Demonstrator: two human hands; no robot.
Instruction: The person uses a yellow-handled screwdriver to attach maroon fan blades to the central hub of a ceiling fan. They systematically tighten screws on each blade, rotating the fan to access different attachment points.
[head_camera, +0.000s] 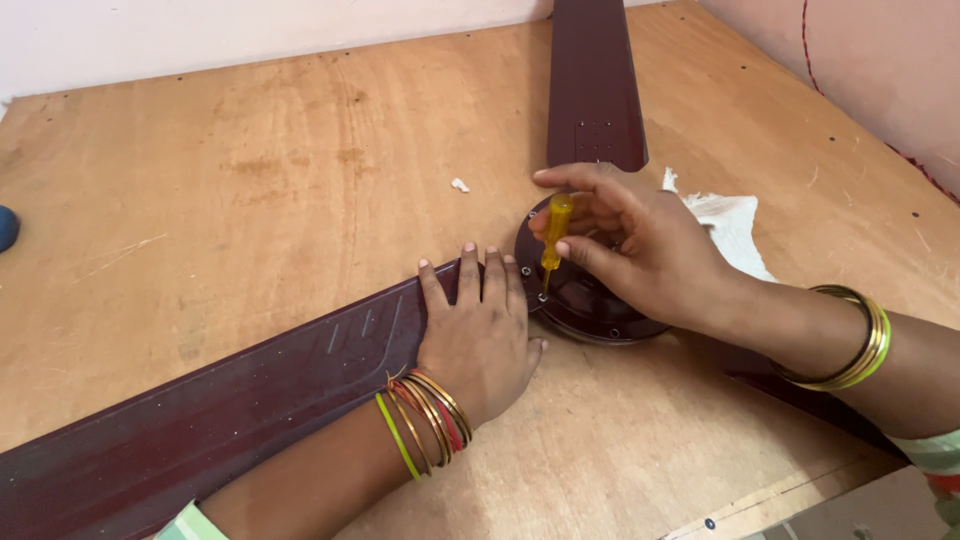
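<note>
**Screwdriver at the fan hub**

Right hand (640, 255) grips a yellow screwdriver (553, 240) upright, tip on a screw at the dark hub (590, 305) mid-desk. Left hand (480, 335) lies flat, fingers spread, grasping nothing, pressing the near-left fan blade (230, 400) beside the hub. White cloth (735, 225) lies right of the hub on the wooden desk (250, 180).

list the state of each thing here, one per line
left hand: flat, pressing on the near fan blade
right hand: gripping the screwdriver
screwdriver: upright, tip down at the hub edge
near fan blade: lying flat, end at the hub
far fan blade: lying flat, end at the hub
fan hub: resting on the wooden board
white cloth: crumpled behind the right hand
</note>
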